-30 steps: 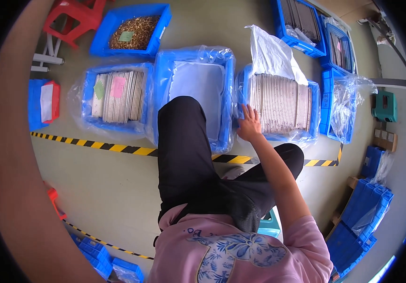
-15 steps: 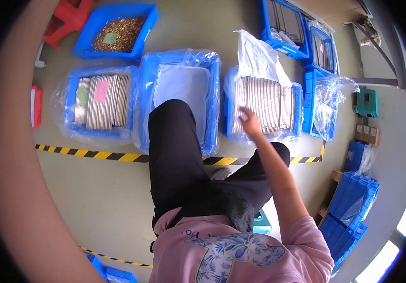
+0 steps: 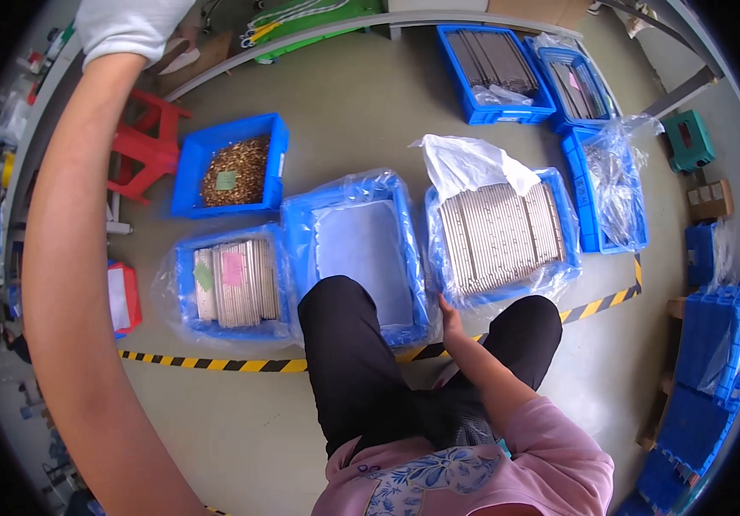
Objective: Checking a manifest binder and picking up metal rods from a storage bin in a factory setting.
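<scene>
Right hand (image 3: 450,316) resting low between the knees, fingers (image 3: 444,303) lying loosely together and holding nothing, tips touching the near rim of the blue crate of pale strips (image 3: 501,236), just where its clear plastic liner folds over the edge. Forearm in a pink sleeve (image 3: 542,430) running back from that hand toward the lower right.

Left hand (image 3: 129,26) reaching high at the upper left in a white glove; cannot tell whether its fingers are spread or closed, the picture cutting them off at the top. Bare left forearm (image 3: 69,284) sweeping down the whole left side.

Crate of pale strips sitting on the floor just beyond the right knee, strips standing on edge in rows, white plastic sheet (image 3: 469,159) bunching up at its far side. Plastic-lined blue crate (image 3: 361,249) lying directly beside it on the left, partly hidden by the left leg in black trousers (image 3: 353,361). Another crate with upright sheets (image 3: 232,279) further left, a crate of brown scraps (image 3: 232,168) behind that, a red stool (image 3: 151,146) near it. Yellow-and-black floor tape (image 3: 215,363) running under the legs.
</scene>
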A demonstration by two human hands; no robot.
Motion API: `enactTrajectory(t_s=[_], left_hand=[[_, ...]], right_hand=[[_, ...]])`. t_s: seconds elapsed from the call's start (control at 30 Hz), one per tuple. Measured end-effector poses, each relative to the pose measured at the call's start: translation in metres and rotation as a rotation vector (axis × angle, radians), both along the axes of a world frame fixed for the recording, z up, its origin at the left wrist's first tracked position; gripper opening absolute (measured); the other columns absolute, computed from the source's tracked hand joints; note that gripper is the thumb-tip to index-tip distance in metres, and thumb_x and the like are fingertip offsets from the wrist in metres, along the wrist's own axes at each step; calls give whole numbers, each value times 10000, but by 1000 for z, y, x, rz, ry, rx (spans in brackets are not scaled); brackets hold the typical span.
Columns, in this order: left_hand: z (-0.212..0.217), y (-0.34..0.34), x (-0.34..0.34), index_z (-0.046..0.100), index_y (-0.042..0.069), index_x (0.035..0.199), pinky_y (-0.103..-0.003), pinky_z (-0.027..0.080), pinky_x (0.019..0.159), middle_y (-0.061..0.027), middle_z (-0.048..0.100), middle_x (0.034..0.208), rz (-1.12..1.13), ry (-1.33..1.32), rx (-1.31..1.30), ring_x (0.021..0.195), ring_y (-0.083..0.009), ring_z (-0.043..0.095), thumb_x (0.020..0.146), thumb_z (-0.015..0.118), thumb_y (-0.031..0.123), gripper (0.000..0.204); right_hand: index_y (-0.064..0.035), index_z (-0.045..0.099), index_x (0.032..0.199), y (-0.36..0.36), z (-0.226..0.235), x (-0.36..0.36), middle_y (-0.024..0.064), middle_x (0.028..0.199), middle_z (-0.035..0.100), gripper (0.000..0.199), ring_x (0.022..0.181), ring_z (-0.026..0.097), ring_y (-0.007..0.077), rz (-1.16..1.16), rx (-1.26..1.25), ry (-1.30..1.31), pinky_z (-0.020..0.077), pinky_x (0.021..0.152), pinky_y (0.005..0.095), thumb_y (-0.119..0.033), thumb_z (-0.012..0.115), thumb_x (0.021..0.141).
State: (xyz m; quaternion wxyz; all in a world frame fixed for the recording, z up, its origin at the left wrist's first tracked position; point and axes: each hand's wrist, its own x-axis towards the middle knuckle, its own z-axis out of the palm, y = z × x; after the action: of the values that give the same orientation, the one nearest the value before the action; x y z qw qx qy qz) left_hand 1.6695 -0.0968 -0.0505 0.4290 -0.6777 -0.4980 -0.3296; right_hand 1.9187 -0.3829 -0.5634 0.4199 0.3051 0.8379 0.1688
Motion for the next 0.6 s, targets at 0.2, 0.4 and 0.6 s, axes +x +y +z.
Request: enactTrajectory(t_s=[0.2, 0.4, 0.6], left_hand=[[13, -4, -19, 540, 81, 866, -424, 447, 701, -129, 515, 859, -535, -312, -373, 840, -297, 535, 606, 573, 135, 267], [46, -15, 8, 555, 54, 906, -394, 440, 805, -121, 536, 930, 83, 69, -752, 880, -280, 535, 629, 562, 206, 315], [23, -186, 16, 545, 25, 960, -405, 311, 974, -153, 489, 1037, -100, -497, -1084, 1049, -292, 439, 669, 588, 198, 341]], right_hand=[[-107, 547, 1149, -16, 113, -10, 210, 1370, 318, 363, 1302, 224, 371, -94, -1, 552, 63, 1061, 509, -273, 445, 842], [-141, 626, 973, -25, 294, 9, 146, 1115, 569, 335, 1103, 493, 277, -943, -635, 624, 272, 991, 469, -355, 556, 725], [-142, 639, 939, -24, 429, 75, 125, 955, 635, 280, 955, 579, 290, -1155, -558, 626, 459, 793, 379, -307, 505, 757]])
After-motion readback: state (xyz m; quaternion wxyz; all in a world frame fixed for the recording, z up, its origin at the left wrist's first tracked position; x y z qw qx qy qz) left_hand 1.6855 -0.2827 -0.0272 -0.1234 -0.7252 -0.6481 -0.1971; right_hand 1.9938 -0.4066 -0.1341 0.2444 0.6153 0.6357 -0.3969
